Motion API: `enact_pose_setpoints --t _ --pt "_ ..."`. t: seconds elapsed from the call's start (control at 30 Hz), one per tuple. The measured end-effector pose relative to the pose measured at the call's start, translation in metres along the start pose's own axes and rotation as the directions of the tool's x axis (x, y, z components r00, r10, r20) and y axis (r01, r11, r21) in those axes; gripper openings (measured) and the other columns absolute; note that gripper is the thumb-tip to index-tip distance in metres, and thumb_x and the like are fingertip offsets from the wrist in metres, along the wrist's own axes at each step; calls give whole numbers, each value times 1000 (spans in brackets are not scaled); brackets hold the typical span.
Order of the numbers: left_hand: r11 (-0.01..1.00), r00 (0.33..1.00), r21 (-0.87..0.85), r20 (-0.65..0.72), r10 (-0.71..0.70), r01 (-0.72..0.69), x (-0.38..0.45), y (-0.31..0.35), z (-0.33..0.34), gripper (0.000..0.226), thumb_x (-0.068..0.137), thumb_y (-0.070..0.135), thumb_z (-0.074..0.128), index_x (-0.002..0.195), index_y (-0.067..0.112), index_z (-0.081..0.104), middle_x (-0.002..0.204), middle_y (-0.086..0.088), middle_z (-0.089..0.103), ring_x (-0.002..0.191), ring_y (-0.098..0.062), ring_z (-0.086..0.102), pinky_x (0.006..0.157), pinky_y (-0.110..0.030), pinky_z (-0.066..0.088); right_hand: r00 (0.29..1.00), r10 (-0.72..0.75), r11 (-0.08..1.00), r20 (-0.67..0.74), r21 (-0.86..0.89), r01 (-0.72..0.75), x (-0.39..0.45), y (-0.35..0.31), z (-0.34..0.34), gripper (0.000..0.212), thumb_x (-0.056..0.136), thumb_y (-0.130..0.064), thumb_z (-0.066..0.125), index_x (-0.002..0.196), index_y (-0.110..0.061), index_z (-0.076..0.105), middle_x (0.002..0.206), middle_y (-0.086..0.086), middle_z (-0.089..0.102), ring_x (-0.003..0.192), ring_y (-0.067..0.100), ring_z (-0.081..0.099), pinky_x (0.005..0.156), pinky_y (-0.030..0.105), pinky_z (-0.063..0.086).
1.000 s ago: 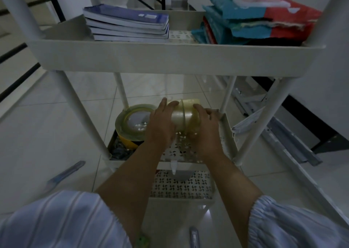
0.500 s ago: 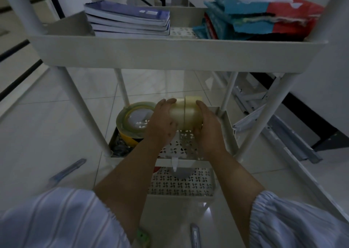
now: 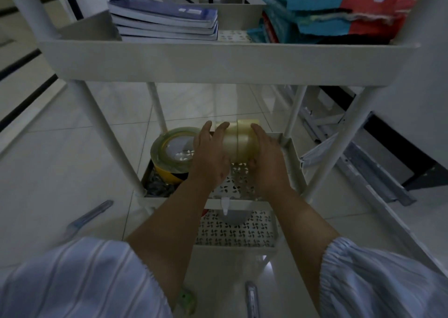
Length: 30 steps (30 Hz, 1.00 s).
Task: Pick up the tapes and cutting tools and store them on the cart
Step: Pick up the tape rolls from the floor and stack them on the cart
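No legible text

The small white label on the top book (image 3: 167, 11), upper middle of the frame, is too blurred to read.

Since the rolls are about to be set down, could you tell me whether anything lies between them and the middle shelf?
Nothing visible does. Both hands, left and right, hold the clear tape rolls over bare perforated shelf; the large tape roll sits off to the left.
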<state>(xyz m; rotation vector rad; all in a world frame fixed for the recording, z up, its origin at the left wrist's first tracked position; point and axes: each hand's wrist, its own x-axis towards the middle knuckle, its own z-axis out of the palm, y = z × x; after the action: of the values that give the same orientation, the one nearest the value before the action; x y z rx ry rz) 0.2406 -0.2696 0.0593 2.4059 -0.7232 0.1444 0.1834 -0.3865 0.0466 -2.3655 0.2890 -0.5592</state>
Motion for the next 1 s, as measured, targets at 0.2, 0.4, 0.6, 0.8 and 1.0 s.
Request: enact_pose_setpoints --t 0.2,0.4,0.6,0.8,1.0 --pt "999 996 -48 -84 11 -15 -11 9 -2 64 81 2 53 140 13 29 153 -20 13 140 -35 16 113 -39 17 999 44 999 -23 -20 -44 -6 -18 -10 78 81 7 49 144 -25 17 154 14 8 141 31 13 108 38 29" --pt "979 986 -169 -140 88 -111 -53 18 -1 53 78 12 48 131 5 43 146 -26 28 137 -39 25 112 -41 18 995 -70 997 -71 39 73 -45 -19 -26 60 82 1 54 137 -7 34 140 17 41 132 30 34 107 26 21" --pt "973 971 -193 -226 84 -129 -121 29 20 43 80 22 39 123 22 40 141 -7 30 132 -20 24 108 -46 34 980 -163 983 -115 62 171 -107 -4 -41 48 74 2 58 122 -2 52 116 18 61 109 19 51 93 17 33" --pt "971 993 -220 -91 80 -98 -167 60 73 44 81 19 41 124 25 41 142 -12 34 133 -23 25 111 -31 22 996 -16 999 -84 50 20 -160 57 -51 43 75 -6 56 118 -3 56 111 13 63 101 10 49 89 16 36" --pt "965 984 -262 176 25 23 -189 71 138 51 79 27 37 130 19 43 142 -8 36 131 -14 21 110 -26 21 985 174 985 10 19 -174 -187 128 -53 43 74 -3 58 117 1 55 114 20 61 105 28 54 94 19 31"
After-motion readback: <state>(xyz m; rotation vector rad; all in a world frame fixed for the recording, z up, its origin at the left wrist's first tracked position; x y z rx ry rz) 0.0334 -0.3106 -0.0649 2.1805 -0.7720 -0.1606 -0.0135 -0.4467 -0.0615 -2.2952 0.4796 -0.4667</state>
